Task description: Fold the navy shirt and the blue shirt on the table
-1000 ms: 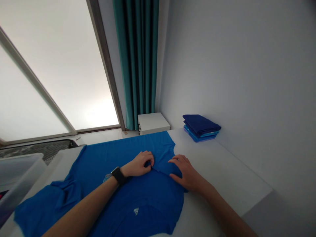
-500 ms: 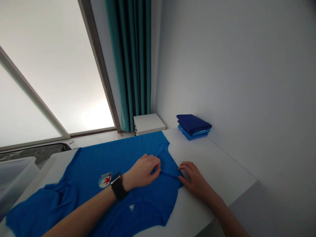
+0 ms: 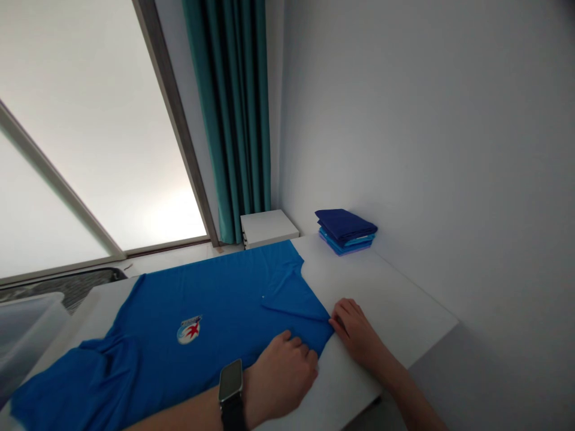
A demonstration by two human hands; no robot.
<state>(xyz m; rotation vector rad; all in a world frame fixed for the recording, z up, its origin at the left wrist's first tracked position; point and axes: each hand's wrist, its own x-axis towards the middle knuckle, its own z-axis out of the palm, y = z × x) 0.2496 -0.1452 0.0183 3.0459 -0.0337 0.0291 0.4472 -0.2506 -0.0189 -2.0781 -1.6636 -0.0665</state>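
Head view: what does the right hand (image 3: pixel 356 330) have in its grip?

Thumb and fingertips are pressed together, pinching the pointed corner of the blue shirt (image 3: pixel 224 296).

And the left hand's (image 3: pixel 285 378) grip?

The fingers are curled, knuckles up, over the near side of the shirt. The hand itself hides the fingertips, so I can't tell whether they pinch cloth. A dark-strapped watch (image 3: pixel 230 378) sits on that wrist.

Where's the shirt, exactly?

Laid out on the white counter (image 3: pixel 386 302), bunched at its left end, with a crease running to the pinched corner. It bears a round emblem (image 3: pixel 189 330) with a red shape.

And farther out?

A folded stack (image 3: pixel 345 231), dark blue on top, rests on the counter by the wall (image 3: pixel 404 120). Past the far edge is a white cabinet (image 3: pixel 269 226), near a teal curtain (image 3: pixel 236 120).
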